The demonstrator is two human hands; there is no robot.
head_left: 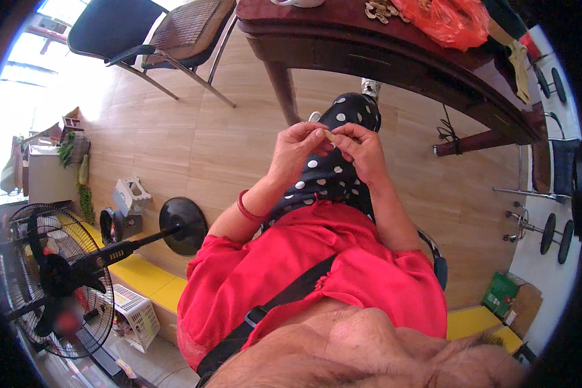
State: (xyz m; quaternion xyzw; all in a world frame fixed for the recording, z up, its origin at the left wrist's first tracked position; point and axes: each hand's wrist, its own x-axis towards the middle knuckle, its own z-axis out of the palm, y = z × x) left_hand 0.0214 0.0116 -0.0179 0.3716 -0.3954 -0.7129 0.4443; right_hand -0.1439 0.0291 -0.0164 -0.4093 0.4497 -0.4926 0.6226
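Note:
Above my lap, my left hand [296, 150] and my right hand [363, 152] meet, thumbs and fingertips closed in a pinch. Between them is a small tan piece [330, 136] that looks like a peanut; fingers cover most of it. Beneath the hands are my black trousers with white dots [312, 176]. On the dark red table [343, 44] ahead lies a small heap of tan pods [381, 12], similar in colour to the held piece. Beside the heap sits a crumpled red plastic bag [447, 24]; what it holds is not clear.
A folding chair [189, 33] stands at the far left. To my left are a black standing fan [57, 278] with a round base [183, 226], a white stool [131, 195] and a white plastic basket [136, 317]. A green box [500, 295] rests at the right. Cables [449, 134] hang by the table leg.

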